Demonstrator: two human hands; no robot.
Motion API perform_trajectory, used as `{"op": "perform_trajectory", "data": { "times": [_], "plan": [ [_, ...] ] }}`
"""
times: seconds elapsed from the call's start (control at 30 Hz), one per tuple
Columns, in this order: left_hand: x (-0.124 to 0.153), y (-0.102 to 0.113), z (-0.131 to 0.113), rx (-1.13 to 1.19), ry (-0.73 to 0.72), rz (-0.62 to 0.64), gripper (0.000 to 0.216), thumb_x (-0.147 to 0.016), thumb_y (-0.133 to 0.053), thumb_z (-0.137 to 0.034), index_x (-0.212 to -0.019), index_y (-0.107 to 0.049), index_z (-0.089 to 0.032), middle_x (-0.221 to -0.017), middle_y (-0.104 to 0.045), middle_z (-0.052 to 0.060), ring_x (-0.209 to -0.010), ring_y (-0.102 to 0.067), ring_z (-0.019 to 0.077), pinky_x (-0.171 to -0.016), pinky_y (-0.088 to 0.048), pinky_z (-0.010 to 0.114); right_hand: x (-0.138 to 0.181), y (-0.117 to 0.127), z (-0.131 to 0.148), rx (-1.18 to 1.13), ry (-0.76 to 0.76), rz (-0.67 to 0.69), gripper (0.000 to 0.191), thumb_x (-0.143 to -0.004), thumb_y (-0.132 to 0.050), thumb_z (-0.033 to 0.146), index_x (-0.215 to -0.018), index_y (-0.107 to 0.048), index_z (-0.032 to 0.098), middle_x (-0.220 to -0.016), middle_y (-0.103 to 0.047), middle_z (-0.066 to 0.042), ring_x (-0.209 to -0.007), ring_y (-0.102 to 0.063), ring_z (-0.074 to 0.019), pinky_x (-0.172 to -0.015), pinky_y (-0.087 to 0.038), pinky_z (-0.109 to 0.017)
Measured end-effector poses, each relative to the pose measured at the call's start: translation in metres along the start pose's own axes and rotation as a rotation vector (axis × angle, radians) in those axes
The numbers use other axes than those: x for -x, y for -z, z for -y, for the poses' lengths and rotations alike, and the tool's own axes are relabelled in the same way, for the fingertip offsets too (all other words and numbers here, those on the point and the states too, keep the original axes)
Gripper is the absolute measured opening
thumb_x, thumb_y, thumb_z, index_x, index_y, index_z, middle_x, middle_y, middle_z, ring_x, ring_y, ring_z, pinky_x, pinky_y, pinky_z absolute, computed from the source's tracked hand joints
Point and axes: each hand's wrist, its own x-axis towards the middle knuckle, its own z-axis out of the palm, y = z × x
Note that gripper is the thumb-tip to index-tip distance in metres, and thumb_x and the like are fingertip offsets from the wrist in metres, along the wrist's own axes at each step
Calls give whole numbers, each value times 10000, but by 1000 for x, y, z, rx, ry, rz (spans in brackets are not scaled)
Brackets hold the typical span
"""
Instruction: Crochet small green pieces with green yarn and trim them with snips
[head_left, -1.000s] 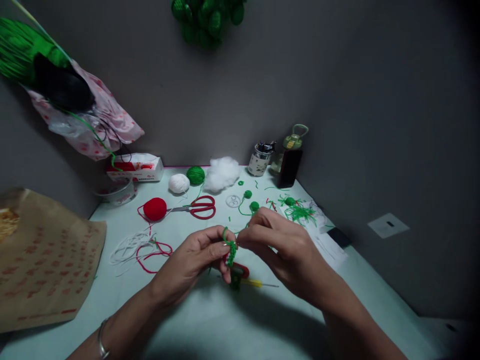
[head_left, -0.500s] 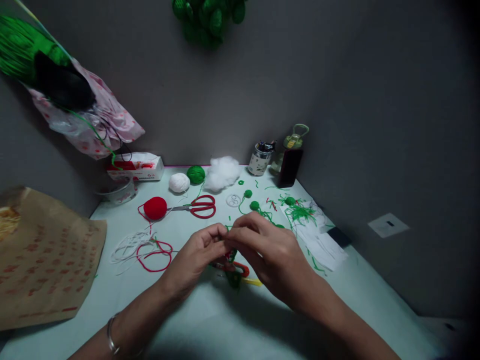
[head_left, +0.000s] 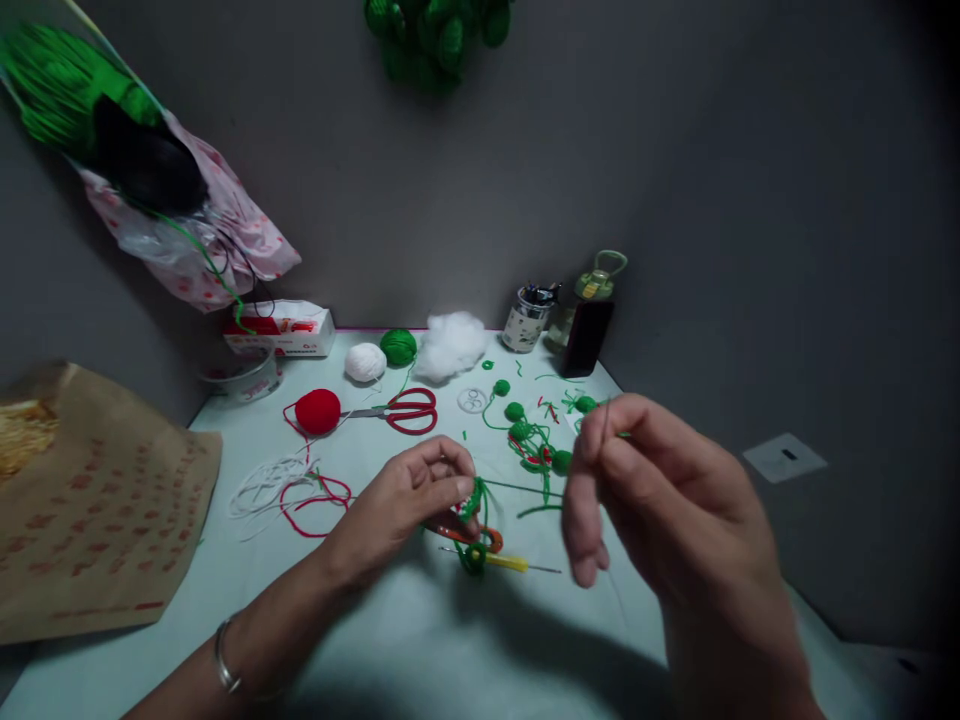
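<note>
My left hand (head_left: 427,490) pinches a small green crocheted piece (head_left: 471,500) with some red and white in it. From that piece a dark green yarn strand (head_left: 521,488) runs taut to my right hand (head_left: 652,490). Raised to the right, the right hand holds a thin needle (head_left: 607,415) upright between thumb and forefinger. Below the left hand lie an orange-handled tool (head_left: 491,540), partly hidden, and a yellow-handled crochet hook (head_left: 510,562). A coil of green yarn (head_left: 472,558) sits by the hook.
Red-handled scissors (head_left: 411,411) lie beside a red yarn ball (head_left: 317,411). Behind them are a white yarn ball (head_left: 365,362), a green yarn ball (head_left: 398,347) and white stuffing (head_left: 451,345). A phone (head_left: 589,338) leans upright at back right. A paper bag (head_left: 97,520) stands left.
My right hand has moved away from the left, to the right and up, drawing the green yarn out straight. The left hand keeps hold of the crocheted piece. The view has shifted slightly.
</note>
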Motion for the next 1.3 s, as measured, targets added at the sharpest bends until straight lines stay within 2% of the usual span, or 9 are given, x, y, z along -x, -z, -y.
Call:
{"op": "perform_trajectory", "data": {
  "times": [0.1,0.17,0.27,0.37,0.47,0.6,0.77,0.87,1.3],
  "plan": [
    [-2,-1,0,58,-27,-57,232,-830,-751,-296,-888,-542,-215,-697,-562,-61,-581,-596,113,-563,-547,241,-9,28,14,-27,104,-227,176,-1006,-528,248,-909,-672,220,-493,-348,70,-429,-451,-101,-446,-411,-249],
    [-3,0,0,80,-26,-72,190,-837,-736,-271,-873,-560,-209,-664,-546,-61,-533,-541,95,-492,-505,198,-17,52,20,-83,319,-521,261,-1009,-514,162,-832,-702,193,-537,-280,62,-493,-409,-97,-568,-446,-264],
    [-3,1,1,121,-1,-19,97,-883,-681,-254,-870,-620,-180,-664,-561,-36,-542,-548,86,-490,-480,170,-25,72,23,-103,371,-642,317,-1000,-520,118,-748,-701,179,-593,-308,43,-565,-387,-108,-691,-453,-284],
    [1,0,0,161,6,30,127,-946,-614,-278,-969,-663,-163,-731,-615,-4,-632,-628,92,-622,-526,184,-29,67,19,38,329,-552,264,-982,-533,117,-811,-712,210,-658,-385,22,-596,-413,-129,-705,-460,-337],
    [4,-2,-2,149,-15,31,210,-859,-738,-235,-1044,-653,-181,-813,-629,-16,-705,-678,105,-721,-546,211,-28,53,10,105,316,-430,202,-963,-550,117,-867,-696,217,-717,-453,12,-577,-447,-118,-646,-478,-338],
    [5,-6,-4,39,-69,-47,164,-893,-712,-265,-1000,-607,-198,-823,-658,-26,-670,-689,111,-694,-551,234,-22,42,-2,160,254,-226,108,-954,-599,153,-945,-667,236,-701,-539,28,-558,-532,-112,-561,-498,-293],
    [4,-7,-5,-83,-138,-130,162,-973,-596,-351,-920,-585,-198,-839,-711,1,-718,-698,144,-724,-551,273,-17,32,-11,608,297,81,114,-933,-651,134,-960,-702,233,-822,-655,-13,-715,-623,-142,-627,-495,-294],
    [4,-6,-8,-147,-187,-198,109,-916,-689,-299,-901,-651,-197,-875,-677,-17,-816,-679,132,-794,-512,233,-18,26,-16,806,393,154,114,-940,-642,138,-977,-705,226,-887,-628,-37,-800,-597,-160,-674,-478,-309],
    [7,-7,-9,-85,-146,-162,113,-910,-688,-318,-933,-684,-207,-823,-694,-1,-808,-680,160,-772,-517,263,-13,23,-22,1008,322,370,164,-1014,-513,173,-966,-670,185,-803,-534,-17,-709,-484,-125,-621,-360,-266]
  ]
}}
